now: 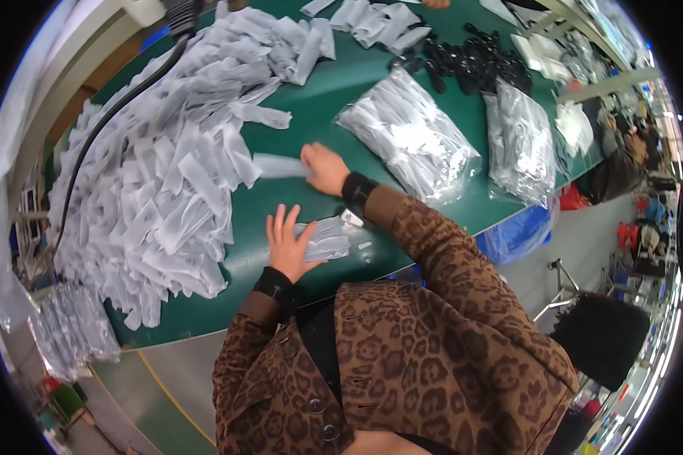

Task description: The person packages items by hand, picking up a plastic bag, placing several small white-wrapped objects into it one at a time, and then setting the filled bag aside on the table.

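My right hand (326, 169) is closed on one end of a narrow frosted plastic sleeve (279, 166), whose other end reaches to the edge of a large heap of similar sleeves (152, 182). Nearer to me, my left hand (284, 244) has its fingers spread. Its thumb lies along a small stack of the same frosted packets (328, 240) flat on the green table (258, 277). What is inside the packets is too blurred to make out. A small white tag-like piece (352, 218) sits by the stack, below my right wrist.
Two clear bags of frosted packets (413, 136) (522, 140) lie to the right. Behind them is a pile of black pieces (470, 59). A black cable (121, 106) hangs over the heap. Another person's hand (435, 3) shows at the far edge. Bagged packets (74, 330) stand at left.
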`<state>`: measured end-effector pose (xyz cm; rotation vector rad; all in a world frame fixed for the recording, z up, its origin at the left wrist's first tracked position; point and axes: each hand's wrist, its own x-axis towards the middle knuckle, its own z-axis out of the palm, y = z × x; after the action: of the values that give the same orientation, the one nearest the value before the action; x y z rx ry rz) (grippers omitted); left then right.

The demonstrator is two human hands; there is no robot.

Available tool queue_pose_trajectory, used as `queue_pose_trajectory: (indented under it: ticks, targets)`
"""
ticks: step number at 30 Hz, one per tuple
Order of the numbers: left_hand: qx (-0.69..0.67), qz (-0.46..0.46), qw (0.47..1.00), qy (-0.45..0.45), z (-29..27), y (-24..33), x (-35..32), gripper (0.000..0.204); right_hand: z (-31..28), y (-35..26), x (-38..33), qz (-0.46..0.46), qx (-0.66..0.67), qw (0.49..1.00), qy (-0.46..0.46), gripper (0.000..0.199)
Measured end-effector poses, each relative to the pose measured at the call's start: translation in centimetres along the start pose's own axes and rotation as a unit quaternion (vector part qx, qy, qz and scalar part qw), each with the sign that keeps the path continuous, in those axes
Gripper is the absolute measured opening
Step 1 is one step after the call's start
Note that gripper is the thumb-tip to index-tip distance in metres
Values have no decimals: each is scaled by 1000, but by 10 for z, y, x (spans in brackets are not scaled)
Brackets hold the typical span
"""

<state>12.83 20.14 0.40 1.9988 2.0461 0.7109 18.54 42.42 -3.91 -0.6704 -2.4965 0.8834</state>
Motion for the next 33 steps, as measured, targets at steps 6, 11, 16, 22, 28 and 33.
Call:
queue_pose_trajectory:
  ticks: [6, 11, 16, 22, 28, 33]
  targets:
    - [-1, 71, 995, -74, 3, -23, 21, 86, -35, 0, -85, -78, 39, 988, -129, 33]
    - [-98, 83, 988, -87, 32, -42, 20, 98, -51, -31, -126, -48, 71, 993, -85, 61]
    - [-154, 145, 977, -27, 29, -37, 17, 101, -46, -53, -147, -77, -83, 992, -52, 86]
    - [-56, 145, 987, -37, 34, -52, 3, 95, -26, -52, -138, -90, -103, 990, -24, 90]
    - [-5, 124, 992, -13, 51, -45, -7, 97, -26, -39, -142, -127, -108, 984, -61, 85]
    - [-76, 111, 988, -77, 57, 9, 19, 94, -66, -16, -175, -83, 1, 995, -58, 80]
